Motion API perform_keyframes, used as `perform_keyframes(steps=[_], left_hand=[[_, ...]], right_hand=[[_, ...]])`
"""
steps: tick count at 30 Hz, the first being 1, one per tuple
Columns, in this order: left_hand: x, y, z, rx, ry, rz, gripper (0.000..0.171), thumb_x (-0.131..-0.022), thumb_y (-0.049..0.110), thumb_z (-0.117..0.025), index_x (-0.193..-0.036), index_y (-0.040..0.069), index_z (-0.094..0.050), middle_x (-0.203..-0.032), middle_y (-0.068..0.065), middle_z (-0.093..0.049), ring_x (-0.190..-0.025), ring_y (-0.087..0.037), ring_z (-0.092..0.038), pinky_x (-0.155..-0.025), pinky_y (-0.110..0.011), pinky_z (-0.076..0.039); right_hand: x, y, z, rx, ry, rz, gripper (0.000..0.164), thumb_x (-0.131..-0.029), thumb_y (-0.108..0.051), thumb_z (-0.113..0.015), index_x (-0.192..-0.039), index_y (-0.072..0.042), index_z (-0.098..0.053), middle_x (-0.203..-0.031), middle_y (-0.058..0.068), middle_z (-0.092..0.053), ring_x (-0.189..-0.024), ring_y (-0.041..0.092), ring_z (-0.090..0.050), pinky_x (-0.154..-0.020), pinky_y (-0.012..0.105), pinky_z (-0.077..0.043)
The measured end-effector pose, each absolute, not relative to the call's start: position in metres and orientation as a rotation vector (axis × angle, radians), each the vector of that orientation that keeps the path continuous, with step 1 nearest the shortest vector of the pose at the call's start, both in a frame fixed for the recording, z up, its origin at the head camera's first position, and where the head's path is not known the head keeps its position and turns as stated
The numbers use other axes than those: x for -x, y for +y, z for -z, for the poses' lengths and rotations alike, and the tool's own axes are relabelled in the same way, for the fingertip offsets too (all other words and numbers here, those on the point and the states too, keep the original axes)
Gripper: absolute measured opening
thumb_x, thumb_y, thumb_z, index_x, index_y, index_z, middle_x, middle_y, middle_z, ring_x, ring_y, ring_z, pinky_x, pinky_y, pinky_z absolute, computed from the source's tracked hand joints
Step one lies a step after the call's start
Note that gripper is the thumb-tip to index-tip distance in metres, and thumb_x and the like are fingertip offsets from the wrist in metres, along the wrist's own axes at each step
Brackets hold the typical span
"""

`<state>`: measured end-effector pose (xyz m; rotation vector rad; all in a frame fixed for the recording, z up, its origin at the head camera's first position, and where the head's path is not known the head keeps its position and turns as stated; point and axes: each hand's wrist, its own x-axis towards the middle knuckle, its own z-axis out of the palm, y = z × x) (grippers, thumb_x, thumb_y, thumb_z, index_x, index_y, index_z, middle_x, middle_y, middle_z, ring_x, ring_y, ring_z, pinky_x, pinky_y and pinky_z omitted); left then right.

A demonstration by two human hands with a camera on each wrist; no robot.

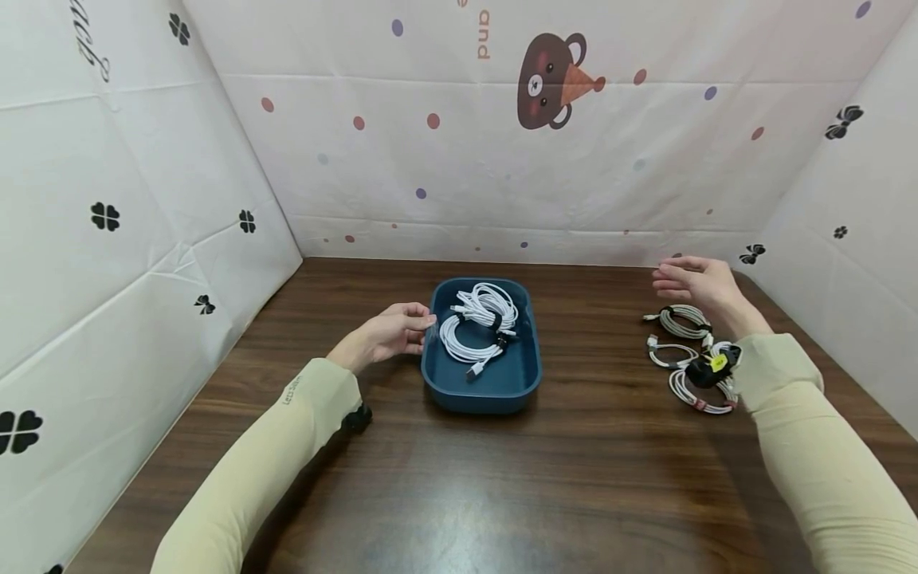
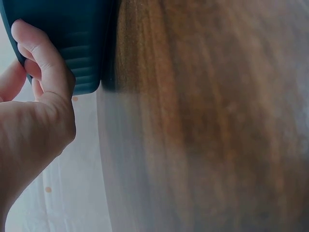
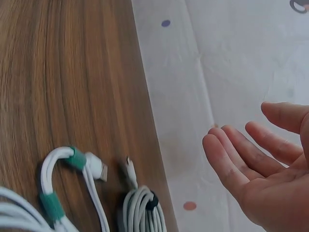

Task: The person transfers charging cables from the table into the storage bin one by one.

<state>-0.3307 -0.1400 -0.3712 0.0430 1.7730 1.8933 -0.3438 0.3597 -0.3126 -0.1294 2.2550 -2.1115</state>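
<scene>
A blue plastic bin (image 1: 484, 402) stands mid-table with coiled white cables (image 1: 466, 351) in it, one showing a USB plug. At its left side my left hand (image 1: 393, 331) pinches the rim; in the left wrist view the fingers (image 2: 53, 67) lie against the ribbed outer wall and the thumb is at the edge. On the right, my right hand (image 1: 706, 291) hovers with nothing in it, its fingers (image 3: 224, 166) loosely bent and parted from the thumb. Below it lie a grey-white coiled cable (image 1: 683, 321) with a black tie and a white cable (image 3: 48, 174) with green bands.
Another coiled white cable (image 1: 706, 408) with a red tie lies nearer me, partly hidden by the black wrist camera (image 1: 710, 368). The brown wooden table (image 1: 459, 486) meets patterned white sheets (image 1: 430, 175) at the back and on both sides.
</scene>
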Motion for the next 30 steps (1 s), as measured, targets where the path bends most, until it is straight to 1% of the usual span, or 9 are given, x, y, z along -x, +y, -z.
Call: perform_keyframes(steps=[2, 8, 13, 17, 18, 23, 25, 27, 30], left_hand=[[0.330, -0.140, 0.371, -0.038, 1.771, -1.897, 0.008, -0.098, 0.017, -0.056, -0.100, 0.012, -0.050, -0.083, -0.003, -0.057, -0.068, -0.015, -0.056, -0.065, -0.029, -0.054], [0.330, -0.140, 0.371, -0.034, 1.769, -1.903, 0.007, -0.098, 0.016, -0.056, -0.099, 0.012, -0.051, -0.082, -0.003, -0.057, -0.068, -0.015, -0.057, -0.065, -0.029, -0.054], [0.331, -0.140, 0.372, -0.022, 1.775, -1.906, 0.007, -0.098, 0.016, -0.056, -0.100, 0.012, -0.051, -0.082, -0.003, -0.057, -0.067, -0.015, -0.056, -0.065, -0.029, -0.054], [0.331, -0.140, 0.372, -0.021, 1.785, -1.900, 0.007, -0.098, 0.017, -0.056, -0.100, 0.012, -0.051, -0.084, -0.004, -0.057, -0.068, -0.015, -0.057, -0.065, -0.029, -0.055], [0.331, -0.140, 0.372, -0.023, 1.789, -1.897, 0.007, -0.098, 0.017, -0.056, -0.100, 0.012, -0.051, -0.084, -0.004, -0.057, -0.069, -0.015, -0.057, -0.065, -0.029, -0.055], [0.332, -0.140, 0.372, -0.025, 1.799, -1.889, 0.007, -0.098, 0.018, -0.056, -0.101, 0.012, -0.052, -0.085, -0.004, -0.056, -0.069, -0.015, -0.057, -0.066, -0.029, -0.055], [0.332, -0.140, 0.372, -0.026, 1.800, -1.886, 0.008, -0.098, 0.018, -0.056, -0.101, 0.012, -0.051, -0.086, -0.005, -0.056, -0.069, -0.015, -0.057, -0.066, -0.029, -0.055], [0.332, -0.140, 0.372, -0.025, 1.798, -1.884, 0.008, -0.098, 0.018, -0.056, -0.101, 0.012, -0.051, -0.087, -0.005, -0.056, -0.069, -0.015, -0.057, -0.066, -0.029, -0.055], [0.331, -0.140, 0.371, -0.023, 1.800, -1.880, 0.008, -0.098, 0.018, -0.056, -0.101, 0.012, -0.051, -0.088, -0.006, -0.056, -0.070, -0.015, -0.058, -0.067, -0.029, -0.056]], right_hand=[[0.360, 0.379, 0.328, 0.135, 2.256, 2.118, 0.007, -0.095, -0.016, -0.061, -0.100, -0.017, -0.065, -0.087, -0.006, -0.074, -0.082, 0.009, -0.072, -0.078, 0.027, -0.058], [0.415, 0.444, 0.386, 0.098, 2.334, 2.127, 0.027, -0.086, -0.025, -0.073, -0.110, -0.015, -0.065, -0.096, -0.002, -0.075, -0.090, 0.015, -0.073, -0.077, 0.027, -0.058], [0.380, 0.428, 0.363, 0.040, 2.540, 1.925, 0.024, -0.092, -0.024, -0.066, -0.110, -0.009, -0.063, -0.082, -0.013, -0.072, -0.078, 0.004, -0.071, -0.073, 0.021, -0.057], [0.344, 0.403, 0.339, -0.016, 2.630, 1.815, 0.004, -0.096, -0.018, -0.059, -0.096, -0.019, -0.063, -0.071, -0.022, -0.067, -0.069, -0.006, -0.066, -0.067, 0.015, -0.055], [0.339, 0.399, 0.336, -0.024, 2.672, 1.761, 0.008, -0.097, -0.018, -0.057, -0.092, -0.024, -0.061, -0.070, -0.025, -0.065, -0.067, -0.008, -0.064, -0.066, 0.013, -0.055], [0.331, 0.398, 0.333, -0.075, 2.748, 1.645, 0.011, -0.098, -0.022, -0.054, -0.091, -0.028, -0.060, -0.065, -0.031, -0.061, -0.065, -0.011, -0.062, -0.064, 0.012, -0.054], [0.332, 0.401, 0.335, -0.101, 2.807, 1.559, 0.005, -0.097, -0.026, -0.055, -0.096, -0.024, -0.059, -0.063, -0.032, -0.060, -0.064, -0.011, -0.061, -0.063, 0.014, -0.053], [0.332, 0.403, 0.337, -0.134, 2.831, 1.510, 0.008, -0.097, -0.027, -0.056, -0.098, -0.021, -0.060, -0.063, -0.030, -0.059, -0.064, -0.010, -0.059, -0.061, 0.015, -0.053], [0.332, 0.406, 0.340, -0.180, 2.883, 1.387, 0.030, -0.097, -0.029, -0.056, -0.114, -0.006, -0.060, -0.062, -0.028, -0.058, -0.063, -0.007, -0.056, -0.059, 0.018, -0.051]])
